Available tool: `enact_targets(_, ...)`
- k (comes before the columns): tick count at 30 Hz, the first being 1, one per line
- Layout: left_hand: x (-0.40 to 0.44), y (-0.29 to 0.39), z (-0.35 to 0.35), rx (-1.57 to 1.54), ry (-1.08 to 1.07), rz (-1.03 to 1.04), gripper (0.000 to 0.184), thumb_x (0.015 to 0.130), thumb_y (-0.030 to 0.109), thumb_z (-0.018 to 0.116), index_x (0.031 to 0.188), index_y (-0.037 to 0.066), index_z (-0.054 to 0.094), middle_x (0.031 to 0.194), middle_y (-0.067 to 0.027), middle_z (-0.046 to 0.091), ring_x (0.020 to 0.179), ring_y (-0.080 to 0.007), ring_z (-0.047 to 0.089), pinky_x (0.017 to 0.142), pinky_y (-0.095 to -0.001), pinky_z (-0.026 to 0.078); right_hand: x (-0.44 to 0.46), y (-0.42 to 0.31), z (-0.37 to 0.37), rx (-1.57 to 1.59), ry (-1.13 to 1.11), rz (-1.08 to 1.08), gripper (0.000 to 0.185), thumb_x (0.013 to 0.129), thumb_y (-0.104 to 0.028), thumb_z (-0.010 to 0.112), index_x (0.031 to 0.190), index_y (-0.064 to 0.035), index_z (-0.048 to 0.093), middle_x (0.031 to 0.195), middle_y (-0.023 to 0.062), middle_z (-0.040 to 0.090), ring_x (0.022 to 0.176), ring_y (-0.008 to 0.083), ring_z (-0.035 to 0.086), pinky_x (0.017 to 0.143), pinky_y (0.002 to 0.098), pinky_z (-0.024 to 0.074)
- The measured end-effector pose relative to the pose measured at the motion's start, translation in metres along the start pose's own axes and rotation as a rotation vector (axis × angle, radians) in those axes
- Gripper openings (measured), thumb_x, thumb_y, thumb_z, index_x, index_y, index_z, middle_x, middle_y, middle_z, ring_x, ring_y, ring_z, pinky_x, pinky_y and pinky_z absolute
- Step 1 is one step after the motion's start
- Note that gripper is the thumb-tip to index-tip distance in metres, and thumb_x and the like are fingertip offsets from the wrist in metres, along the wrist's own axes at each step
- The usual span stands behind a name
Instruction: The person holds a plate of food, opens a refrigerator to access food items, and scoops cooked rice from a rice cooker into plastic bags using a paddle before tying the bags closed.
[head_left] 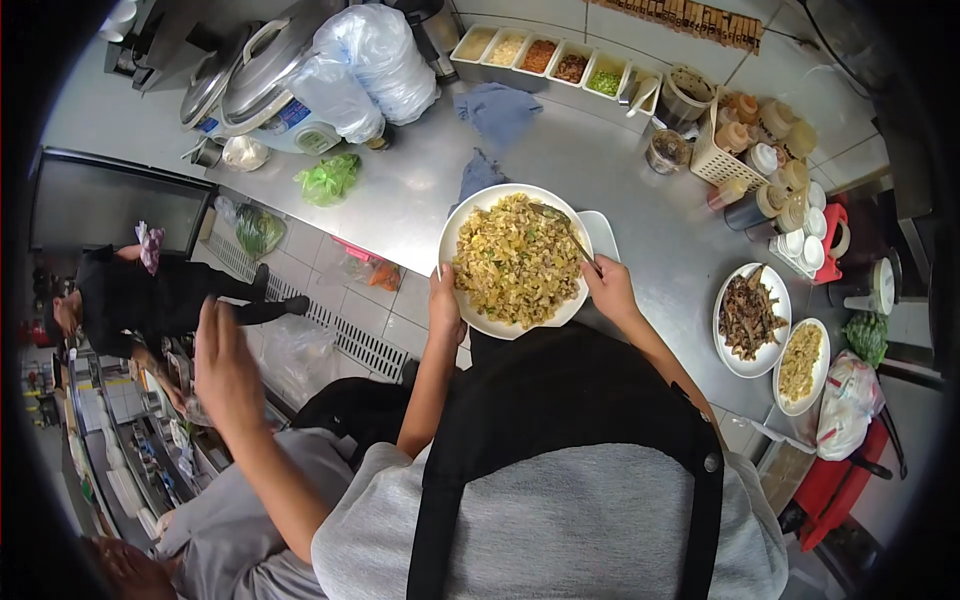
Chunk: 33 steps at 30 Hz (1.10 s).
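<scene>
A round white plate (449, 228) heaped with fried rice (520, 262) is in front of me at the front edge of the steel counter. My left hand (446, 304) is closed on the plate's left rim. A metal spoon (572, 232) rests with its bowl end in the rice. Its handle runs down to my right hand (611, 290), which is closed round it at the plate's right edge. Part of a white dish (603, 236) shows beyond the plate on the right, mostly covered by it.
Seasoning tubs (540, 57) line the back wall. A basket of sauce bottles (715, 160) stands at the right. Nearer are a plate of dark fried pieces (752, 310) and an oval rice plate (802, 366). Blue cloths (497, 112) lie behind. A co-worker's raised hand (225, 365) is at my left.
</scene>
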<state>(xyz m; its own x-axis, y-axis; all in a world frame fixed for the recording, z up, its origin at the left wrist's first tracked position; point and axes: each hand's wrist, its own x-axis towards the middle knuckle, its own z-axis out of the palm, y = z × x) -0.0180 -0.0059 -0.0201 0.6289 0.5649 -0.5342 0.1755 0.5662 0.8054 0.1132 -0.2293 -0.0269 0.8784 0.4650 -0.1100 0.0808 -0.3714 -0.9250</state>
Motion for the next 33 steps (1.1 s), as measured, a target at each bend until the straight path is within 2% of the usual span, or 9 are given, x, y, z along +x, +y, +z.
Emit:
enact_targets(8,-0.012,0.009,0.007,0.046,0.042,0.109,0.052,0.088,0.034,0.044,0.126,0.001,0.031,0.118,-0.0125,0.045,0.108,-0.0233,0.046,0.089,-0.0361,0.039,-0.009,0.008,0.003,0.025,-0.022,0.039,0.024,0.083,-0.019,0.054,0.075,0.003,0.057,0.055,0.0101,0.054,0.048,0.0118,0.046,0.046,0.0296,0.037)
enact_targets(10,-0.009,0.008,0.006,0.025,-0.002,0.13,0.054,0.088,0.035,0.043,0.127,0.001,0.029,0.122,-0.0145,0.042,0.113,-0.0252,0.043,0.092,-0.036,0.038,-0.011,0.01,0.005,0.038,-0.011,0.038,0.024,0.083,-0.02,0.054,0.077,0.0029,0.058,0.056,0.0108,0.055,0.048,0.0122,0.046,0.047,0.0297,0.0374)
enact_targets(11,0.008,0.003,-0.003,0.023,-0.159,0.269,0.052,0.088,0.035,0.041,0.127,0.002,0.032,0.127,-0.0152,0.039,0.117,-0.0264,0.04,0.095,-0.0365,0.036,-0.012,0.012,0.005,0.031,-0.021,0.043,0.024,0.083,-0.021,0.054,0.078,0.0027,0.058,0.057,0.0112,0.055,0.048,0.0125,0.047,0.047,0.0298,0.0376)
enact_targets(14,0.08,0.051,0.042,0.114,-0.308,0.371,0.05,0.088,0.034,0.042,0.126,0.002,0.033,0.124,-0.015,0.041,0.113,-0.0257,0.042,0.093,-0.0359,0.037,-0.014,0.022,0.007,0.039,-0.024,0.043,0.025,0.083,-0.022,0.054,0.079,0.0024,0.058,0.057,0.0119,0.055,0.048,0.0127,0.047,0.047,0.0299,0.0379)
enact_targets(19,0.105,0.065,0.095,0.117,-0.383,0.452,0.048,0.089,0.033,0.042,0.124,0.001,0.034,0.118,-0.0147,0.045,0.108,-0.0244,0.045,0.09,-0.0349,0.038,-0.016,0.024,0.003,0.105,-0.014,0.039,0.024,0.083,-0.021,0.055,0.078,0.0025,0.058,0.054,0.0084,0.052,0.047,0.0101,0.043,0.046,0.0289,0.036)
enact_targets(21,0.099,0.058,0.091,0.111,-0.369,0.441,0.047,0.089,0.032,0.042,0.123,0.0,0.034,0.116,-0.0145,0.046,0.106,-0.0239,0.046,0.089,-0.0345,0.039,-0.014,0.02,-0.002,0.113,-0.05,0.1,0.023,0.082,-0.021,0.056,0.078,0.0023,0.059,0.05,0.0025,0.048,0.047,0.0063,0.038,0.044,0.0264,0.0327)
enact_targets(26,0.048,0.021,0.043,0.055,-0.195,0.344,0.045,0.09,0.03,0.043,0.121,-0.001,0.036,0.111,-0.0142,0.049,0.1,-0.0226,0.05,0.086,-0.0336,0.041,-0.007,0.026,-0.006,0.187,-0.055,0.091,0.022,0.081,-0.021,0.059,0.076,0.0003,0.059,0.048,-0.002,0.044,0.046,0.0034,0.035,0.042,0.0235,0.0296)
enact_targets(28,0.021,0.002,0.019,0.03,-0.077,0.281,0.044,0.09,0.03,0.043,0.12,-0.001,0.036,0.108,-0.014,0.05,0.098,-0.0221,0.051,0.084,-0.0332,0.041,0.0,0.019,-0.008,0.269,0.254,0.038,0.025,0.079,-0.025,0.062,0.076,-0.0001,0.059,0.048,-0.0008,0.045,0.045,0.0048,0.037,0.042,0.0241,0.0309)
enact_targets(33,-0.016,0.005,0.022,-0.045,0.083,0.211,0.038,0.088,0.028,0.049,0.115,0.002,0.041,0.101,-0.0106,0.053,0.084,-0.0174,0.054,0.074,-0.0281,0.043,0.012,0.025,-0.023,-0.104,0.387,0.219,0.029,0.073,-0.028,0.066,0.078,-0.0007,0.058,0.05,0.0026,0.048,0.045,0.0088,0.041,0.043,0.0262,0.034)
